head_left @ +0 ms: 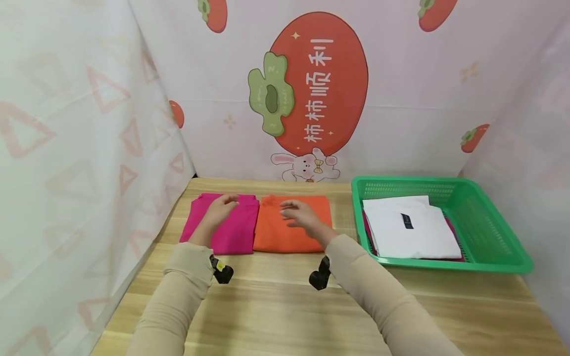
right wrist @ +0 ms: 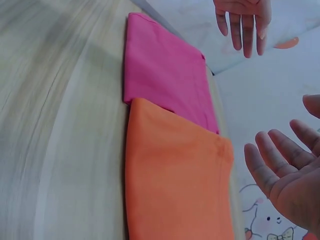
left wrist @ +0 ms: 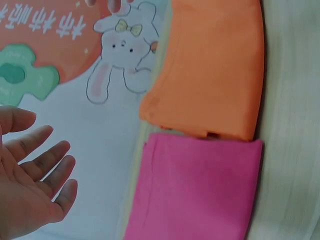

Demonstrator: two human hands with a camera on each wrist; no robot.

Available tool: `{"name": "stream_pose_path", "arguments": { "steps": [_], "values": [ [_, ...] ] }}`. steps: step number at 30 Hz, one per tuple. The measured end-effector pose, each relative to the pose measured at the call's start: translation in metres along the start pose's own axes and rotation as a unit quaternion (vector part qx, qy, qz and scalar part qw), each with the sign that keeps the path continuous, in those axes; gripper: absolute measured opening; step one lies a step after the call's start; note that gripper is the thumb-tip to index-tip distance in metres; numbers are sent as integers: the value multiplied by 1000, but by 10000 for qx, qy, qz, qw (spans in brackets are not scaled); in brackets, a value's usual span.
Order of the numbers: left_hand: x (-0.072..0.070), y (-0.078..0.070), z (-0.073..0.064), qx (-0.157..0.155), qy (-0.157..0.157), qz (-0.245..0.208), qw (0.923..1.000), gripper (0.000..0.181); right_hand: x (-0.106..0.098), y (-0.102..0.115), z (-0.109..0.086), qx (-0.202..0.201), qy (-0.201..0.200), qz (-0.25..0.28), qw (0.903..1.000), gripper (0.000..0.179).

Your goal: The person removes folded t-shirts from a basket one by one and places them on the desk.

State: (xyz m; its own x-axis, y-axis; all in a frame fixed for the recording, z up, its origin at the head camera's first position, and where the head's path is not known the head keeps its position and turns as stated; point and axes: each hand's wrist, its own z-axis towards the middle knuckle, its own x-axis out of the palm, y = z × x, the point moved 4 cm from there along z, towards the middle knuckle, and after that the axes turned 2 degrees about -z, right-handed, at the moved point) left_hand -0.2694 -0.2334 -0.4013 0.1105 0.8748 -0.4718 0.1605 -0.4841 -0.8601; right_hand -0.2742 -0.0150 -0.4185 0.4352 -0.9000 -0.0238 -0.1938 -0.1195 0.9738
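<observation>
Two folded garments lie side by side at the back of the table: a magenta one (head_left: pixel 236 230) on the left and an orange one (head_left: pixel 280 232) on the right, their edges meeting. Over the magenta cloth in the head view hovers my left hand (head_left: pixel 219 210), fingers relaxed and holding nothing. My right hand (head_left: pixel 302 216) is over the orange cloth, palm turned inward, also holding nothing. Both wrist views show the fingers spread and apart from the cloth, with the left hand (left wrist: pixel 37 180) and the right hand (right wrist: pixel 290 175) raised above the table.
A green plastic basket (head_left: pixel 494 232) stands at the right of the table (head_left: pixel 276 306). Inside it a folded white garment (head_left: pixel 414 232) with a dark label lies on a dark magenta one (head_left: pixel 455 232). Printed curtains (head_left: pixel 213 133) enclose the table's back and sides.
</observation>
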Motion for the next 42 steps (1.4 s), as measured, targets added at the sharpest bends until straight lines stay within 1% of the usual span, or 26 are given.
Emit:
{"name": "stream_pose_path", "arguments": {
  "steps": [3, 8, 12, 15, 21, 23, 25, 28, 30, 32, 35, 38, 42],
  "values": [
    [9, -8, 3, 102, 106, -3, 9999, 39, -11, 1, -7, -19, -2, -82, 10000, 34],
    [25, -20, 6, 270, 260, 59, 9993, 38, -32, 4, -20, -115, -13, -74, 9999, 36],
    [39, -32, 5, 487, 479, -63, 9976, 37, -49, 6, -32, -273, 20, -49, 9996, 40],
    [49, -41, 4, 620, 632, -120, 9960, 35, -63, 4, -42, -309, 25, -82, 9995, 42],
    [69, -60, -1, 804, 866, 1, 9930, 34, -94, -4, -61, -229, -142, -226, 9994, 47],
    [77, -64, -4, 786, 948, -110, 9923, 33, -104, -7, -66, -221, -204, -306, 9991, 48],
    [86, -68, -6, 843, 1047, -228, 9907, 33, -115, -10, -72, -249, -245, -375, 9987, 48],
    [98, -83, -16, 808, 1217, -453, 9882, 32, -131, -11, -82, -297, -329, -532, 9976, 49],
    [108, -87, -15, 865, 1306, -463, 9866, 31, -141, -11, -89, -336, -383, -560, 9971, 50],
    [119, -91, -12, 860, 1427, -417, 9851, 31, -151, -12, -95, -332, -461, -606, 9965, 52],
    [137, -88, -1, 966, 1624, -289, 9816, 31, -167, -16, -103, -324, -565, -761, 9950, 54],
    [154, -93, 1, 1016, 1829, -199, 9777, 32, -183, -20, -112, -314, -694, -1006, 9920, 53],
    [177, -100, 1, 1107, 2018, -236, 9729, 31, -205, -27, -126, -295, -889, -1217, 9881, 53]
  ]
}}
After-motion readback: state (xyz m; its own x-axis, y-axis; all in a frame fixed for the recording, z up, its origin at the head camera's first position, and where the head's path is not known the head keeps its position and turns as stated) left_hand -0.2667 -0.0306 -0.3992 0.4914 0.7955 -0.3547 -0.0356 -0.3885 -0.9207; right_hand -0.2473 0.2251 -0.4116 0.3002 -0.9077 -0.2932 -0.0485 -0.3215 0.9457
